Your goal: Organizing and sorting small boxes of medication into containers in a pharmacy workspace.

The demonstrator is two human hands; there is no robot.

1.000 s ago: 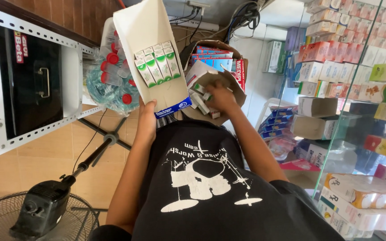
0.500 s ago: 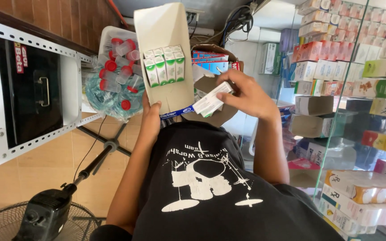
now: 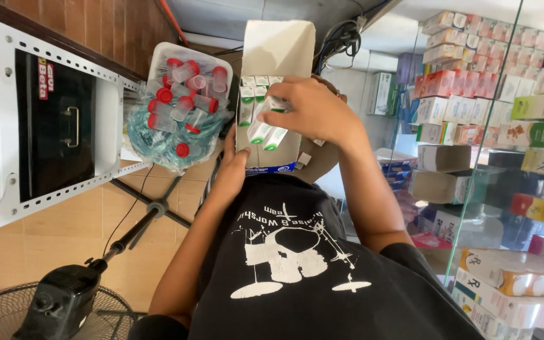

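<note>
An open white cardboard carton (image 3: 271,94) with a blue bottom edge stands tilted, its lid flap raised. Inside the carton, small white-and-green boxes (image 3: 249,101) sit in rows. Two more small white-and-green boxes (image 3: 267,133) lie slanted across the carton's lower half.

The right hand (image 3: 313,110) covers part of the small green-capped boxes (image 3: 266,133) (their count is not clear). The fan (image 3: 7,318) is cut by the bottom edge, and the left hand (image 3: 233,170) perhaps hides the carton's (image 3: 272,69) lower corner.
</note>
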